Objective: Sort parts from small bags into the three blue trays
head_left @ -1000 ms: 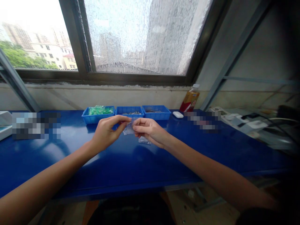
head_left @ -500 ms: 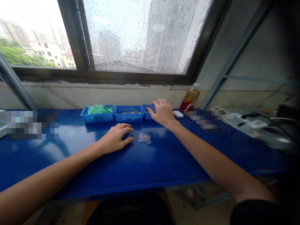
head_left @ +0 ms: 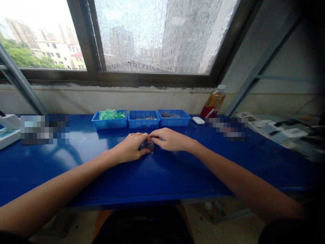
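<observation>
A small clear plastic bag [head_left: 150, 147] is at the middle of the desk, between the thumb and fingers of my left hand [head_left: 130, 147]. My right hand [head_left: 170, 139] meets it from the other side, thumb and forefinger pinched at the bag's upper edge. Something small and dark shows by the right fingertips, too small to name. What lies inside the bag is mostly hidden by the fingers.
Behind my hands stand three blue bins: a left bin [head_left: 109, 124] with green plastic packets, a middle bin [head_left: 143, 124] with small metal parts, a right bin [head_left: 174, 121] with thin pieces. A white case [head_left: 198, 120] and a drink bottle [head_left: 213, 101] are farther right.
My right hand reached to the right bin, then came back to the bag at my left hand. The small packet lying by itself on the desk no longer shows there. The view has shifted slightly.
</observation>
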A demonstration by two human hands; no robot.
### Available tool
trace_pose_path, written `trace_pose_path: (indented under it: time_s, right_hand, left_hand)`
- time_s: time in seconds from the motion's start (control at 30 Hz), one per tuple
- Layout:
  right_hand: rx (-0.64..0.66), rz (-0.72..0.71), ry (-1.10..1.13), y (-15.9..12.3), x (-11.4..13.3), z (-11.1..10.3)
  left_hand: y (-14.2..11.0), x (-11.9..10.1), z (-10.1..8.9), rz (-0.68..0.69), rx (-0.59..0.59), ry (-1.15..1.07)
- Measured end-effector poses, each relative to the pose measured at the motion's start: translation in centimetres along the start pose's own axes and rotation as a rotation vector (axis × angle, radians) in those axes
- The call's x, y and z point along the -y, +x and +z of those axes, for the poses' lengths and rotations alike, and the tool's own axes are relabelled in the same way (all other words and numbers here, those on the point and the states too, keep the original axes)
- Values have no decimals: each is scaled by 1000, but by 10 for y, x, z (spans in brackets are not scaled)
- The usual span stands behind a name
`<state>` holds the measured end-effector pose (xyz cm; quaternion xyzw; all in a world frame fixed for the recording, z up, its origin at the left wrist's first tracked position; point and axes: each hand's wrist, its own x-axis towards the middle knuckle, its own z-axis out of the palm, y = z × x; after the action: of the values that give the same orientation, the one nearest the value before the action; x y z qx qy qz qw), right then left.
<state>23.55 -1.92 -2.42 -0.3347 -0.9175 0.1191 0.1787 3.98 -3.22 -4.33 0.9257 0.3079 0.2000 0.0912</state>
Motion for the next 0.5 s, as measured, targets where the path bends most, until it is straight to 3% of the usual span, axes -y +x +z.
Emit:
trace_pose_path:
  time_s: [0.2, 0.37, 0.5]
  right_hand:
    - [27, 126, 280, -5, 13, 4]
    - [-97, 182, 396, -1, 5, 23]
    - [-219, 179, 420, 2, 9, 30]
  left_hand:
    - [-3, -3, -2, 4, -75, 9]
    - [-3, -5, -3, -4, -246, -82]
    - [-3, -5, -1, -6, -304, -72]
